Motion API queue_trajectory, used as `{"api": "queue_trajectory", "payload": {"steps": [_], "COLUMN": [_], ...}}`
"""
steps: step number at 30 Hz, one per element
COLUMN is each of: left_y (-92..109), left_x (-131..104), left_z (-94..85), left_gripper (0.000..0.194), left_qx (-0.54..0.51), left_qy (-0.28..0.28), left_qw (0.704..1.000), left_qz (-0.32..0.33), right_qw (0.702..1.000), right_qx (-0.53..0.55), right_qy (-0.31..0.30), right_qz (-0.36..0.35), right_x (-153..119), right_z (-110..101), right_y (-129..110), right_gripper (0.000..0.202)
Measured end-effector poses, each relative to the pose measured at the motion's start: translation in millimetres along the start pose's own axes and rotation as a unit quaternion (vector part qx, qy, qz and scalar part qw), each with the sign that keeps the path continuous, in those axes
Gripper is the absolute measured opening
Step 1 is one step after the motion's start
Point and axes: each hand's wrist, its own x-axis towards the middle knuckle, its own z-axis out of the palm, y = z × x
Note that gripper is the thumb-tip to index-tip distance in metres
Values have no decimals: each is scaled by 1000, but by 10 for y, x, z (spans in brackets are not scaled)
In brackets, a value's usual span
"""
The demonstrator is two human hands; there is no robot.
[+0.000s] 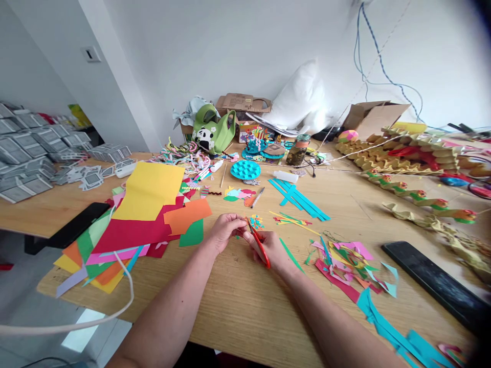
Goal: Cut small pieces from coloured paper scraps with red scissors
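Near the middle of the wooden table, my right hand (267, 249) is closed around red-handled scissors (261, 247), their blades pointing up and left toward my left hand. My left hand (227, 228) is pinched beside the blade tips; what it holds is too small to make out. Just beyond the hands lies a small pile of blue, yellow and orange paper bits (255, 221). Thin yellow, red and green strips (291, 220) rest to the right of the pile. Farther back are blue paper strips (299, 199), a pen (258, 197) and small colored paper cutouts (240, 194).
Colored paper sheets (149, 191) and a black phone (79, 225) are at left. Paper scraps (349, 260) and another phone (433, 281) lie at right, near egg-carton pieces (422, 197). A green panda bag (213, 130) and a glass jar (298, 151) stand behind.
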Motion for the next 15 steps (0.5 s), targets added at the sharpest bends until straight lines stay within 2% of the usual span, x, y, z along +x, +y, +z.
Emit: {"api": "queue_trajectory", "payload": {"steps": [3, 8, 15], "left_y": [-4, -24, -35], "left_x": [2, 4, 12], "left_z": [-4, 2, -1], "left_gripper": [16, 18, 17], "left_qx": [-6, 6, 4], "left_qy": [8, -17, 5], "left_qw": [1000, 1000, 1000], "left_qz": [-3, 0, 7], "right_qw": [1000, 1000, 1000], "right_qx": [4, 7, 3], "right_qy": [6, 10, 7], "right_qz": [3, 9, 9], "right_x": [7, 15, 13], "right_z": [0, 5, 13], "right_y": [17, 30, 24], "right_gripper": [57, 57, 55]}}
